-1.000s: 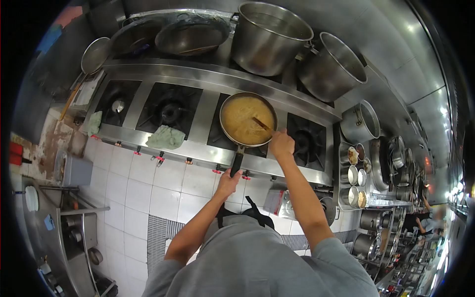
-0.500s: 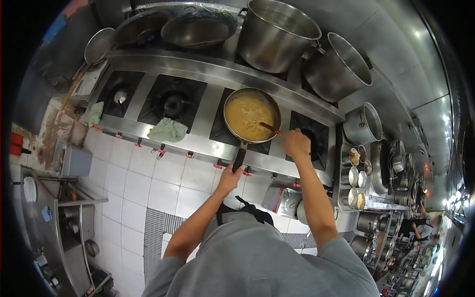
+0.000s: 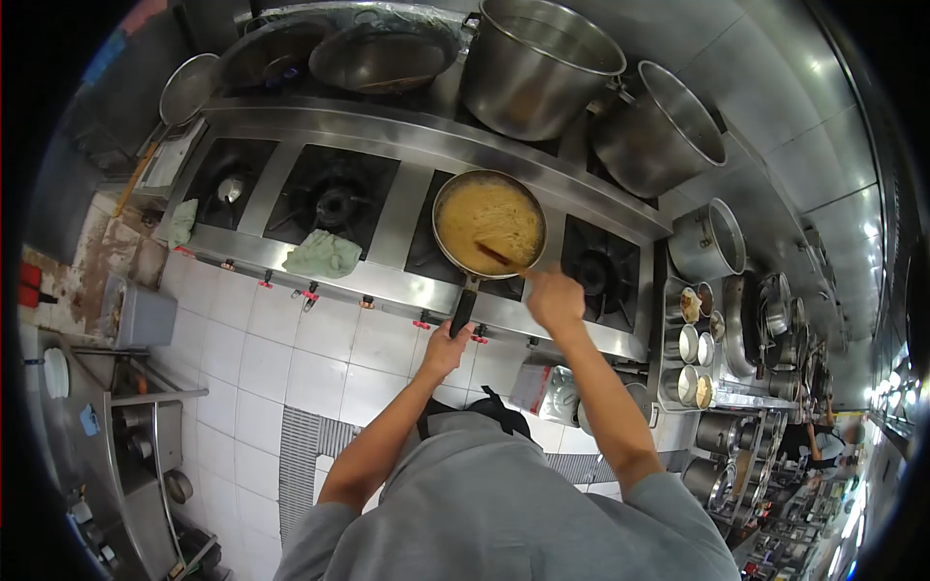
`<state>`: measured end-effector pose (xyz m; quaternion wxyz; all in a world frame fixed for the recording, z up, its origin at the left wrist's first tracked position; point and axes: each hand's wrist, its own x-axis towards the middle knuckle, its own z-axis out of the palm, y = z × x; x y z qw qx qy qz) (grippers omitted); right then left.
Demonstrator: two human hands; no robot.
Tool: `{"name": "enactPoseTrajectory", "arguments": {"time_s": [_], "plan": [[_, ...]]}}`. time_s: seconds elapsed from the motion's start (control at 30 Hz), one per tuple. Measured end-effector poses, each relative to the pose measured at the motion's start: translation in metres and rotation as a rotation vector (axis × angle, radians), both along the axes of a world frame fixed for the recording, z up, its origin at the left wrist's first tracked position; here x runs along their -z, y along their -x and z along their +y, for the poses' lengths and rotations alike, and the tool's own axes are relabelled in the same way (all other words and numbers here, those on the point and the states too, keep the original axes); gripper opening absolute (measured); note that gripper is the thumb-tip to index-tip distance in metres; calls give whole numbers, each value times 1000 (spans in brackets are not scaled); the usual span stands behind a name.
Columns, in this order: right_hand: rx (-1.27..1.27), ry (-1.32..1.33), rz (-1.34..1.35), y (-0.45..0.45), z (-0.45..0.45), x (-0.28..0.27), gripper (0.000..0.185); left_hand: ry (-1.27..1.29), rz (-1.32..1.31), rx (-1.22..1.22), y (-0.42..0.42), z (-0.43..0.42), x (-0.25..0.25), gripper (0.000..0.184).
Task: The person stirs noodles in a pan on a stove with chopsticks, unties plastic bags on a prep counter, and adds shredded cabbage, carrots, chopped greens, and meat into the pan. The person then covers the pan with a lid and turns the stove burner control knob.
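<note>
A round frying pan (image 3: 438,221) sits on a stove burner, filled with a yellow, saucy food (image 3: 482,215) that looks like noodles or pasta. My left hand (image 3: 445,351) is closed around the pan's black handle (image 3: 463,310). Above the pan's lower right rim, my right hand (image 3: 556,302) grips a brown wooden spatula (image 3: 497,256), whose far end dips into the food. The part of the spatula inside my fingers is hidden.
Large steel pots (image 3: 542,77) and wide pans (image 3: 386,60) stand behind the burners. A green cloth (image 3: 323,254) lies on the stove's front edge. Several small containers (image 3: 688,343) are at the right. A person (image 3: 821,442) is far off at the right.
My right hand has moved left and slightly down, taking the spatula's tip left and lower through the food. My left hand keeps its hold on the pan handle.
</note>
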<state>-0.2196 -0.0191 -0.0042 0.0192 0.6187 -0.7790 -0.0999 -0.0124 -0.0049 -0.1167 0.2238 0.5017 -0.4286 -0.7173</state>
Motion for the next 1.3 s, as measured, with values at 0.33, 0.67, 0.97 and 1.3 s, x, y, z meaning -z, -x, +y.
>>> {"name": "enactPoseTrajectory", "arguments": {"time_s": [0.33, 0.67, 0.97, 1.3], "plan": [[63, 12, 7, 8, 3, -15, 31, -16, 24, -9, 0, 0, -1, 31], [78, 22, 4, 13, 23, -24, 36, 0, 9, 14, 0, -1, 1, 31], [212, 100, -13, 42, 11, -14, 25, 5, 13, 26, -3, 1, -3, 29], [185, 60, -86, 28, -39, 6, 25, -5, 21, 9, -1, 0, 1, 28]]}}
